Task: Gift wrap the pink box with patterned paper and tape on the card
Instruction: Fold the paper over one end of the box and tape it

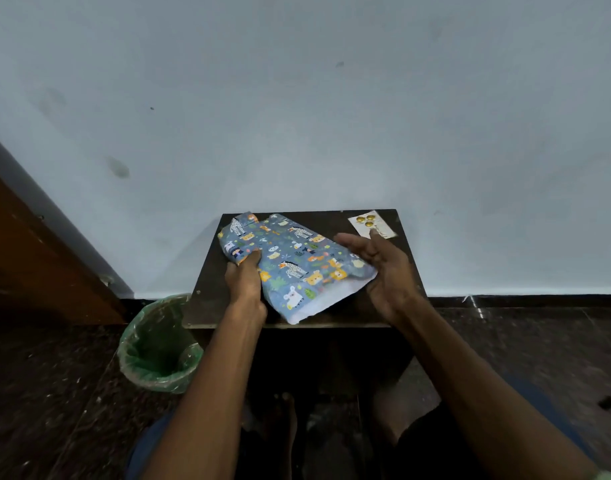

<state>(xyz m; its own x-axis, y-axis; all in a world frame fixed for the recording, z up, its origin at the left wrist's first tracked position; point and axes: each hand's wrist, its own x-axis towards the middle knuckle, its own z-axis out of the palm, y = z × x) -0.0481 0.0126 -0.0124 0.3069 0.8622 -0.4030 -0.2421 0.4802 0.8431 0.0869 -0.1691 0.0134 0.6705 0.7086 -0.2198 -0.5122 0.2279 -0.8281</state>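
Parcel [290, 261] lies on the small dark worktop [331, 315], blue animal-print paper already round it; the pink box itself is hidden inside. Long axis runs diagonally, from the far-left corner of the worktop toward the near-right. Near end is unfinished: a loose flap with white underside shows at the near edge.

Left hand [245, 282] is clamped on the parcel's left edge, fingers curled onto the top face, pinning it down. Right hand [380, 268] is spread, palm turned inward, just beside the right edge of the parcel; whether it touches the paper I cannot tell. It grips nothing.

Card [372, 224], pale with gold dots, sits at the far-right corner of the worktop, just beyond the right fingertips and well apart from the left hand. Right hand is clearly the nearer one to it.

Judgement: open end folds come next, worked by the right hand against the left hand's hold. No tape is visible.

Green-lined bin [158, 344] stands on the floor, left of the worktop.
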